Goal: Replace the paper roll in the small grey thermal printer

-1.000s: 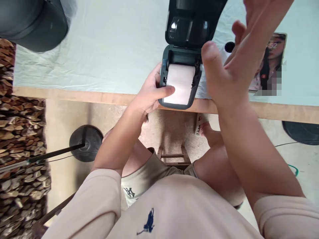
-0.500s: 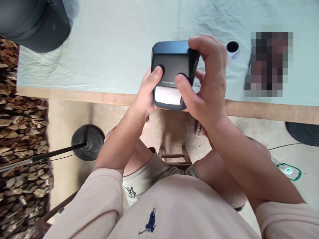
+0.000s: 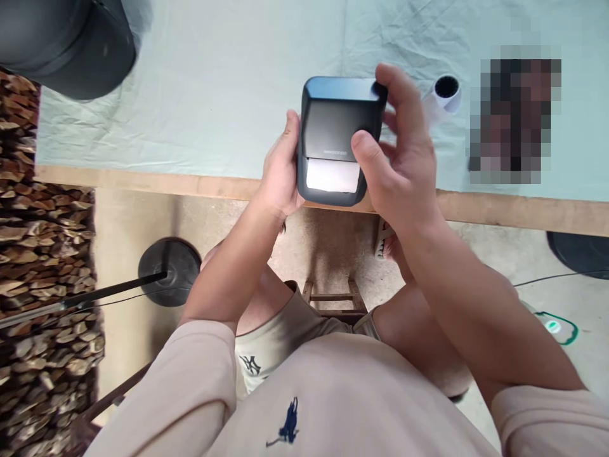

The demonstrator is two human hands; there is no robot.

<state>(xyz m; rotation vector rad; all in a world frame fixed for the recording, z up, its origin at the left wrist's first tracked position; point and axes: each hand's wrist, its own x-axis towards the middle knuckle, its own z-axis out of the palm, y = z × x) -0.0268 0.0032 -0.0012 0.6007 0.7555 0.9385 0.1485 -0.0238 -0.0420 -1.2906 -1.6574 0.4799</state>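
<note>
A small dark label printer (image 3: 335, 130) with its lid down sits at the near edge of the table (image 3: 190, 95). White paper (image 3: 332, 176) sticks out of its front slot. My left hand (image 3: 280, 171) grips the printer's left side. On the right side my right hand (image 3: 404, 158) wraps around it, thumb on the lid and fingers over the far corner.
A white paper roll with a dark core (image 3: 446, 92) lies on the pale green cloth to the right, beside a blurred flat object (image 3: 516, 117). A dark round object (image 3: 71, 44) sits at the far left. Below the table are a wooden stool (image 3: 330, 298), a stand base (image 3: 169, 271) and stacked firewood (image 3: 42, 266).
The printer's lid, open a second ago with the paper roll showing, is now down. My right hand came down from the air onto the printer. My left thumb left the lid for the side.
</note>
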